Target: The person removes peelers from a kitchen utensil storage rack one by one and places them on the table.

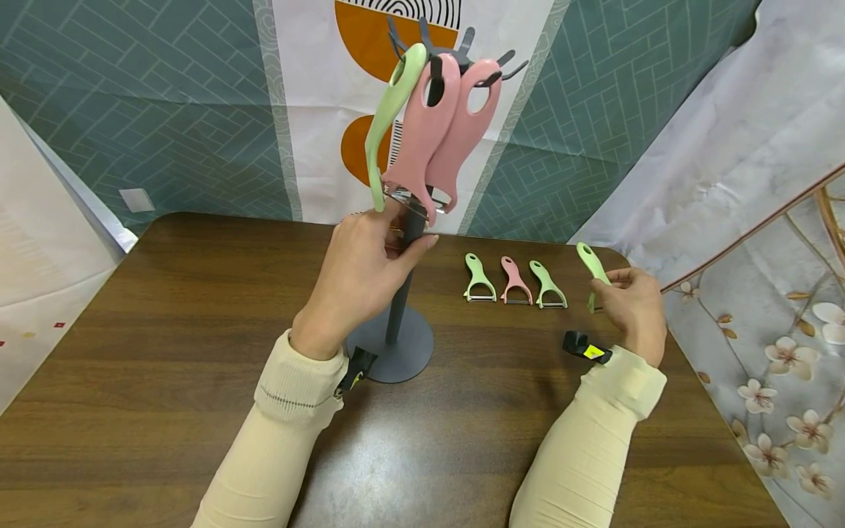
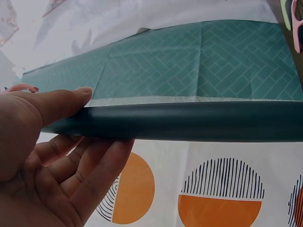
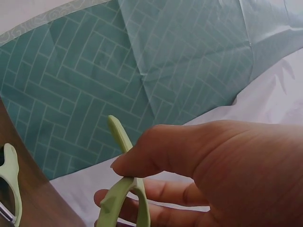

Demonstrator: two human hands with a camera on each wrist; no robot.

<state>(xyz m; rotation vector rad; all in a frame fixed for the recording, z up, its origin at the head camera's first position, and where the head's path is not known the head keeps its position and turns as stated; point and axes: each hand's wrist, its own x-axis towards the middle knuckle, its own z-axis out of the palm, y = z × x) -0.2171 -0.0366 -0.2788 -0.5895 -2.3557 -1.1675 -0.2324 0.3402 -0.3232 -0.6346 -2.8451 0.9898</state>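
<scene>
My left hand (image 1: 359,268) grips the dark post (image 2: 203,121) of a hook stand, just below the peelers that hang there. Two pink peelers (image 1: 432,136) and a green peeler (image 1: 391,110) hang by their handle holes from the stand's hooks. At the right of the table my right hand (image 1: 630,301) pinches another green peeler (image 1: 592,262) between thumb and fingers. In the right wrist view that peeler (image 3: 120,135) has its handle pointing up, with part of its head below the thumb.
To the left of my right hand, a green peeler (image 1: 477,275), a pink peeler (image 1: 513,279) and a second green peeler (image 1: 544,282) lie in a row on the wooden table (image 1: 198,352). The stand's round base (image 1: 412,352) rests on the tabletop. Patterned cloth (image 1: 198,110) hangs behind.
</scene>
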